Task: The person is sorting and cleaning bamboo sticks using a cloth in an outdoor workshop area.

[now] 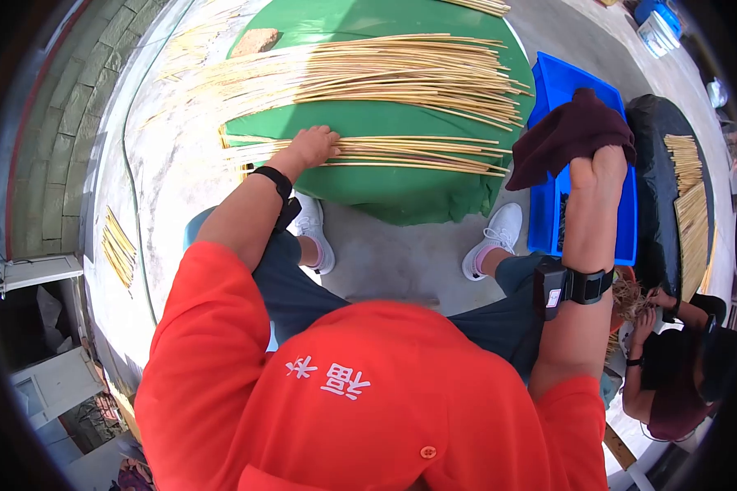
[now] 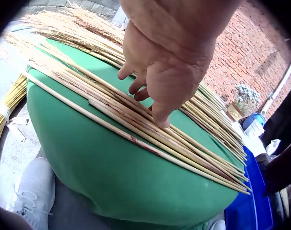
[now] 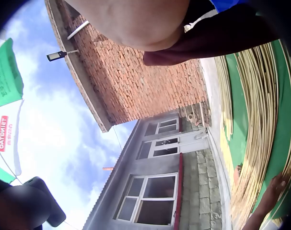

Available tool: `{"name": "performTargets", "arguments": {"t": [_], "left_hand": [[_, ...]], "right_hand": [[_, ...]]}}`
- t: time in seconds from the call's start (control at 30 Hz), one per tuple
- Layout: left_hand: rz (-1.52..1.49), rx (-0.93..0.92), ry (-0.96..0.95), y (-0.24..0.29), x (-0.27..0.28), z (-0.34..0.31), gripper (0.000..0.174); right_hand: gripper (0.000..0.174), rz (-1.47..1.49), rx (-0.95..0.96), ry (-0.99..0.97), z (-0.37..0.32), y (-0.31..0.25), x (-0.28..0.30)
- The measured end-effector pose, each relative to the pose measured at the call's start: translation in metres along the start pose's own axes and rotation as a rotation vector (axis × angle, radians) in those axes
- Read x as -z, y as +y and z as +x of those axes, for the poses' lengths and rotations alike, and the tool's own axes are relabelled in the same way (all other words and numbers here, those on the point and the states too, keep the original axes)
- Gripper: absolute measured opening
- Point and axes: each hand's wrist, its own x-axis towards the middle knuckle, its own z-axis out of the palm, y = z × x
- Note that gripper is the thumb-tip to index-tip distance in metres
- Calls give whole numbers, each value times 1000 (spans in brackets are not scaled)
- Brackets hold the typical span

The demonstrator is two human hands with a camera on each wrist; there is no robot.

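Note:
A small row of pale plant stalks (image 1: 422, 154) lies across the near part of a green-covered round surface (image 1: 368, 192). My left hand (image 1: 313, 147) rests on these stalks toward their left end. In the left wrist view its thumb (image 2: 161, 115) touches them, and the other fingers hang slightly bent over them. My right hand (image 1: 598, 170) grips a dark maroon cloth (image 1: 567, 131), held over a blue plastic bin (image 1: 539, 237). Folds of the cloth hide most of the right fingers. A larger spread of stalks (image 1: 401, 69) lies beyond the small row.
A brick (image 1: 255, 42) sits by the far stalks' left ends. Right of the bin stands a black-covered surface (image 1: 655, 188) bearing more stalks (image 1: 690, 221). Another person (image 1: 680, 360) works with stalks at lower right. A tied bundle (image 1: 119, 248) lies on the ground at left.

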Motion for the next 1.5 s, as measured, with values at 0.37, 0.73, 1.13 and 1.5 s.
{"name": "performTargets", "arguments": {"t": [0.37,0.73,1.13,1.5], "left_hand": [[4,77,229,-34,80,59,34],[333,93,359,-73,25,92,16],[201,97,450,-80,33,69,11],[-94,-36,598,-11,180,6,15]], "right_hand": [[4,-118,3,-57,-18,6,-12],[5,16,-161,-66,-4,21,-4],[5,9,-135,-26,-10,23,-9],[22,43,-272,-40,-26,54,-35]]}}
